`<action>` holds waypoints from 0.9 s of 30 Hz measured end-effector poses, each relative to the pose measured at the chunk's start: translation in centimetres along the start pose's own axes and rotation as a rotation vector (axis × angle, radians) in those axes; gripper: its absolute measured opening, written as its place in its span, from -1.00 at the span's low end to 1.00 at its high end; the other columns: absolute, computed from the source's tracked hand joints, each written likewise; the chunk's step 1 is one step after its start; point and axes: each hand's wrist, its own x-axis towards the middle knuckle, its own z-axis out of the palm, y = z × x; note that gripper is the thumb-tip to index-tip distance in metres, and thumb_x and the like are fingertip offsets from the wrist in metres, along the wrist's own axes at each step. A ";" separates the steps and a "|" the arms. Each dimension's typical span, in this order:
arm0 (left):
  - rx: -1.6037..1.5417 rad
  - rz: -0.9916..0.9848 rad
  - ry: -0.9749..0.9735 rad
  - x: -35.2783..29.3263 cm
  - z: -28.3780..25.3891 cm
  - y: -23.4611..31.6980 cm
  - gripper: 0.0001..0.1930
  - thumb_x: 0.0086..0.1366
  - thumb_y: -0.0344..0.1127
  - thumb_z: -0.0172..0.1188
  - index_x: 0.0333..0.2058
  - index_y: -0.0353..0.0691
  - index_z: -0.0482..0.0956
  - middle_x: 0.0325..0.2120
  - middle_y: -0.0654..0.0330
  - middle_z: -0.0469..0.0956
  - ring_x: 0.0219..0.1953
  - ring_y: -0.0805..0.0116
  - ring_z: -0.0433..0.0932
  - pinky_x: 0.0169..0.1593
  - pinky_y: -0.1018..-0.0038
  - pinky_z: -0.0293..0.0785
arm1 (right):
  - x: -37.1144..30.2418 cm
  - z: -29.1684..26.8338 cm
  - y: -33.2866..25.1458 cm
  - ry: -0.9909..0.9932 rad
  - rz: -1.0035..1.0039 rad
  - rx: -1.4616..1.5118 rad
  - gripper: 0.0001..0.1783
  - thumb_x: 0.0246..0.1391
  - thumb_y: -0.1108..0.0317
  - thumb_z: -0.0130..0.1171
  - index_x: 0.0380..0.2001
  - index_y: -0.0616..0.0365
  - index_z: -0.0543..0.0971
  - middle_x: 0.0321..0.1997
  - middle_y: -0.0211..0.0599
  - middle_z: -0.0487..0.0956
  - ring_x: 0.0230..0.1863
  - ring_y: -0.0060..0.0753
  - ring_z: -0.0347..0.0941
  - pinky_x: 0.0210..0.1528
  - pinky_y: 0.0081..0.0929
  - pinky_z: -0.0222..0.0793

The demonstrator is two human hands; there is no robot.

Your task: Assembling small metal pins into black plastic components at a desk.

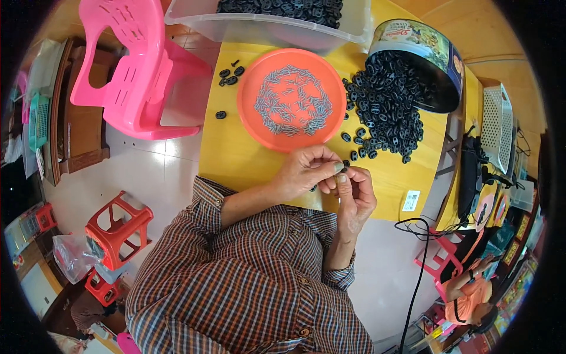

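Observation:
Above the table's near edge, my left hand (308, 172) and my right hand (356, 197) meet fingertip to fingertip. Both are closed in a pinch around a small black oval plastic piece (346, 164), mostly hidden by the fingers. Whether a screw is also between them I cannot tell. Just beyond my left hand lies an orange-red round plate (250, 121) with many small silver screws (283, 109) scattered over it. A heap of similar black oval pieces with holes (386, 97) spreads to the right of the plate, spilling from a round tin (451, 50) tipped on its side.
A clear plastic bin (271, 29) of black pieces stands at the yellow table's (236, 168) far edge. Several loose pieces (232, 76) lie left of the plate. A pink chair (132, 76) and a red stool (121, 227) are at left; a black cable (420, 271) hangs at right.

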 end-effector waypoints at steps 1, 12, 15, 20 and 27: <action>-0.008 0.004 0.008 0.0 -0.1 -0.1 -0.85 0.30 -0.35 0.09 -0.26 -0.33 0.48 -0.54 0.30 0.52 -0.54 0.62 0.51 -0.47 0.69 0.46 | -0.1 0.4 -0.3 0.032 0.023 0.036 -0.95 0.11 0.54 0.10 -0.34 0.28 0.49 -0.28 -0.37 0.42 -0.44 -0.68 0.33 -0.38 -0.72 0.29; 1.188 0.735 0.321 0.1 -3.8 3.3 -0.88 0.07 -0.56 0.21 -0.37 -0.28 0.55 -0.48 0.16 0.44 -0.49 0.31 0.51 -0.46 0.47 0.44 | 0.3 0.6 -0.9 0.132 0.185 0.111 -0.90 0.18 0.44 0.06 -0.30 0.26 0.44 -0.46 -0.42 0.45 -0.59 -0.70 0.30 -0.53 -0.74 0.27; 1.379 0.726 0.361 0.3 -5.2 4.4 -0.87 0.02 -0.53 0.24 -0.39 -0.26 0.56 -0.47 0.15 0.44 -0.46 0.20 0.51 -0.41 0.38 0.46 | 0.2 0.8 -0.8 0.107 0.167 0.028 -0.88 0.18 0.42 0.06 -0.30 0.27 0.44 -0.51 -0.43 0.44 -0.60 -0.70 0.30 -0.53 -0.75 0.27; 1.440 0.673 0.324 0.1 -5.6 4.8 -0.85 -0.02 -0.51 0.25 -0.39 -0.26 0.56 -0.46 0.17 0.43 -0.41 0.18 0.50 -0.35 0.34 0.46 | 0.3 0.8 -0.8 0.089 0.172 -0.008 -0.87 0.18 0.42 0.07 -0.28 0.28 0.43 -0.52 -0.42 0.45 -0.60 -0.70 0.31 -0.53 -0.74 0.28; 1.569 0.671 0.223 -0.6 -5.6 5.6 -0.79 -0.03 -0.42 0.28 -0.34 -0.22 0.60 -0.42 0.22 0.43 -0.33 0.24 0.43 -0.25 0.36 0.39 | 0.4 0.6 -0.7 0.076 0.198 -0.002 -0.85 0.17 0.43 0.06 -0.26 0.30 0.43 -0.42 -0.32 0.53 -0.58 -0.68 0.34 -0.51 -0.73 0.30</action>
